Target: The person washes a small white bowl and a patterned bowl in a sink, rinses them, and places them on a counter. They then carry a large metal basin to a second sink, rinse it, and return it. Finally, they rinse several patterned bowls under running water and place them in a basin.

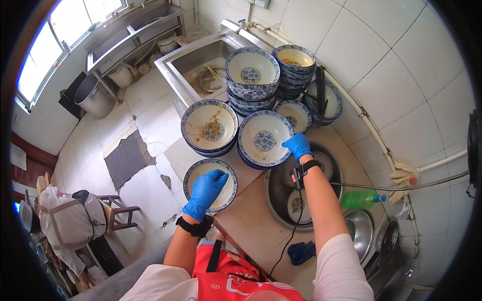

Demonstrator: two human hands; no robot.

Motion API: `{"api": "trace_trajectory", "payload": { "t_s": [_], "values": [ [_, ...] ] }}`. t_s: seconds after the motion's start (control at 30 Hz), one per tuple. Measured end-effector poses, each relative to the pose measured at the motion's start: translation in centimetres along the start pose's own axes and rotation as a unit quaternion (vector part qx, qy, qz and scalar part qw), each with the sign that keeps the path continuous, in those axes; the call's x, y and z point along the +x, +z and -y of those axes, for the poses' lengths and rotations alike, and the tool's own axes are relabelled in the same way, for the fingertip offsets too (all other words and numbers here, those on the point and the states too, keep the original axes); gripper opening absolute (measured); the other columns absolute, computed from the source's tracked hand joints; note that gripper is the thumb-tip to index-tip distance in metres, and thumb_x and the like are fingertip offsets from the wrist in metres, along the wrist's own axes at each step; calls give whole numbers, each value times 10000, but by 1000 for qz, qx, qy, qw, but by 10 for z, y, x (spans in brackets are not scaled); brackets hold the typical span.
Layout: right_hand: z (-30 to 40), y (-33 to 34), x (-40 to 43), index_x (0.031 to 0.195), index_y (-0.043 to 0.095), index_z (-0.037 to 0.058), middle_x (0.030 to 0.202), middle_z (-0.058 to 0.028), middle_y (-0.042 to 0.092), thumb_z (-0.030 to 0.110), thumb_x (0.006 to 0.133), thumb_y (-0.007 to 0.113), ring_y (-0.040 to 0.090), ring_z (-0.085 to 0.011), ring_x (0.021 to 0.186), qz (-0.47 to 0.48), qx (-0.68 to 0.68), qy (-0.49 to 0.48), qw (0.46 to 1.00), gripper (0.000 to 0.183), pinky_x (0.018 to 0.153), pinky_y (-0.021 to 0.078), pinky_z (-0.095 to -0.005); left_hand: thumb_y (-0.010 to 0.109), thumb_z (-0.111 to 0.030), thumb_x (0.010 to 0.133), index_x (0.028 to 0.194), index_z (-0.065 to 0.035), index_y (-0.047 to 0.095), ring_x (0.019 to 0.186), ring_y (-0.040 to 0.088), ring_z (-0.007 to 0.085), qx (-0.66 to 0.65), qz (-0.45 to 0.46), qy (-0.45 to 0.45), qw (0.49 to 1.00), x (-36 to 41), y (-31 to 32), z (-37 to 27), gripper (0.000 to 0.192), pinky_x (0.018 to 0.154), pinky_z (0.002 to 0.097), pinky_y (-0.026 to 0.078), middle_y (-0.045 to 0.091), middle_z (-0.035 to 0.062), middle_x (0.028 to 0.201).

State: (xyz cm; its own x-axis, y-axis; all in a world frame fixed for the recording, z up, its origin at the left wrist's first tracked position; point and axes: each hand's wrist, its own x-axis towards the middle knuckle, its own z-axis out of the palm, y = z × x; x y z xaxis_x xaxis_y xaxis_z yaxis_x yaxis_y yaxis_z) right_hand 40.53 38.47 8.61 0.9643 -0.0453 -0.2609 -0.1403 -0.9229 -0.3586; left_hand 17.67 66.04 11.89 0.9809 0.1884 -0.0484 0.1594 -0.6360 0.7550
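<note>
My right hand (297, 146), in a blue glove, grips the right rim of a blue-and-white patterned bowl (263, 156) on top of a stack, thumb inside. A few specks of residue lie in that bowl. My left hand (206, 191), gloved too, is over another patterned bowl (224, 195) by the table's corner. Its fingers are bunched together, and whether they hold something is hidden. Between these and the sink stands a stack topped by a bowl (201, 124) with brown food residue.
Taller bowl stacks (252, 90) stand by the steel sink (165, 62). Dark chopsticks (321, 90) lie across a bowl at the wall. A steel basin (268, 203) holds several dishes. Right of it are a green bottle (359, 199), a dark cloth (301, 253) and a black cable (292, 239).
</note>
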Motion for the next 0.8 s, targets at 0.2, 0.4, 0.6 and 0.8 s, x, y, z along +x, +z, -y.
{"api": "trace_trajectory", "payload": {
  "t_s": [0.2, 0.4, 0.6, 0.8],
  "values": [
    [-2, -3, 13, 756, 680, -25, 846, -256, 638, 153, 649, 644, 637, -388, 830, -65, 0, -1, 998, 211, 742, 520, -410, 583, -330, 851, 882, -86, 673, 761, 615, 362, 8, 0, -2, 1000, -1, -3, 4, 262, 672, 422, 496, 644, 168, 827],
    [1, -24, 5, 698, 656, -45, 779, -246, 645, 109, 620, 647, 653, -369, 731, -97, 21, -84, 992, 173, 664, 524, -399, 581, -327, 854, 882, -77, 670, 761, 612, 367, 28, 12, -8, 1000, 1, -2, 4, 267, 670, 424, 491, 644, 171, 832],
    [-30, -98, -61, 662, 641, -31, 617, -169, 634, 110, 570, 710, 611, -237, 522, -125, 254, -128, 951, 182, 532, 487, -331, 585, -290, 859, 933, -47, 665, 784, 619, 361, 21, -5, 6, 1000, 6, 2, 5, 266, 685, 401, 492, 649, 178, 862],
    [-82, -121, -118, 662, 622, -37, 637, -254, 585, 74, 607, 616, 611, -362, 583, -216, 61, -107, 969, 124, 555, 478, -406, 595, -271, 862, 928, -41, 658, 765, 633, 335, -4, -5, 24, 1000, 3, 4, -11, 248, 677, 381, 494, 653, 176, 840]
  ]
}}
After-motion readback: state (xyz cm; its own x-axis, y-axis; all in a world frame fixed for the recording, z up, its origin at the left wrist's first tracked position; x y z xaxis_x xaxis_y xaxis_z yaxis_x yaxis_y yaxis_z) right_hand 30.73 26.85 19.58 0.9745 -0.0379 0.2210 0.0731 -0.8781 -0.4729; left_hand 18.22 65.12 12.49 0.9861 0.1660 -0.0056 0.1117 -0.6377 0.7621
